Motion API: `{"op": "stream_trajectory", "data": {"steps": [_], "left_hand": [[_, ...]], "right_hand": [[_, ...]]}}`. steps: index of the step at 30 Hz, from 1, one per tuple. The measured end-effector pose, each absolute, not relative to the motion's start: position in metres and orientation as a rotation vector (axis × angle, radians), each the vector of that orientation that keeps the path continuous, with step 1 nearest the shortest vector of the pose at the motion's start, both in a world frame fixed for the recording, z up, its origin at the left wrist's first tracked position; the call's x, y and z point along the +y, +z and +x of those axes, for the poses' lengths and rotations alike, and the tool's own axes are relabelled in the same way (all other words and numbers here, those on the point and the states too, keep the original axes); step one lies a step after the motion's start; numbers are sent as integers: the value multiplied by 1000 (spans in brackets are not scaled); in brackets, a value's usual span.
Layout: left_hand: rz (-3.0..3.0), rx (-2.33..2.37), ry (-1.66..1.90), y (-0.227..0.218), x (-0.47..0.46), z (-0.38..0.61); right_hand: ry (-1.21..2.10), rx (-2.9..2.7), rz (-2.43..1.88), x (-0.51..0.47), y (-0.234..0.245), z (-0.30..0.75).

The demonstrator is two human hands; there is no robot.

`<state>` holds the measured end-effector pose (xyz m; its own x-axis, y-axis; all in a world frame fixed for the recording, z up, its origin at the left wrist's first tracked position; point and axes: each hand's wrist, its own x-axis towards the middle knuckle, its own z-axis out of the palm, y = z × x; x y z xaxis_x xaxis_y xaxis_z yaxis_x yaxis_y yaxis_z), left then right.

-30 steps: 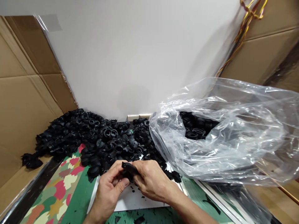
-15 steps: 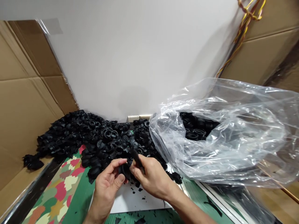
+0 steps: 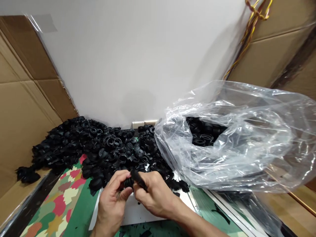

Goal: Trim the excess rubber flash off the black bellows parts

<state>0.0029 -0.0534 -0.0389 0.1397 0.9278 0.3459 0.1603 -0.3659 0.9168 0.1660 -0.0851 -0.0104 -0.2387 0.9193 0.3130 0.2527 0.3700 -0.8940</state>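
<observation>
My left hand (image 3: 112, 199) is closed around a small black ribbed rubber piece (image 3: 127, 183), pinched between thumb and fingers. Against it, my right hand (image 3: 156, 196) grips a dark elongated object (image 3: 138, 179); its lower end is hidden by the fingers, so I cannot tell its exact kind. Both hands are close together over a white board (image 3: 133, 214). Just beyond them lies a big heap of similar black ribbed rubber parts (image 3: 103, 153), many with ragged edges.
On the right, a clear plastic bag (image 3: 249, 161) gapes with black ribbed rings (image 3: 204, 138) inside. Cardboard (image 3: 22, 108) stands at the left. A camouflage-patterned sheet (image 3: 58, 207) lies on the green surface (image 3: 80, 210). Twisted yellow and brown wires (image 3: 243, 49) hang at the upper right.
My right hand has shifted left and now meets the rubber piece in my left hand. The dark object has swung across the piece. The whole view has moved slightly.
</observation>
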Motion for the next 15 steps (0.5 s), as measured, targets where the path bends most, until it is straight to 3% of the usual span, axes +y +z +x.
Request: {"op": "stream_trajectory", "data": {"steps": [2,4,15], "left_hand": [[1624,1102,1319,-37,-52,3],[1484,1078,1289,-34,-53,3],[959,904,1193,-18,-62,10]], "right_hand": [[1243,-1555,-860,-92,-2,166],[1356,-1455,-762,-94,6,173],[742,-1476,-1434,-76,3,196]]}}
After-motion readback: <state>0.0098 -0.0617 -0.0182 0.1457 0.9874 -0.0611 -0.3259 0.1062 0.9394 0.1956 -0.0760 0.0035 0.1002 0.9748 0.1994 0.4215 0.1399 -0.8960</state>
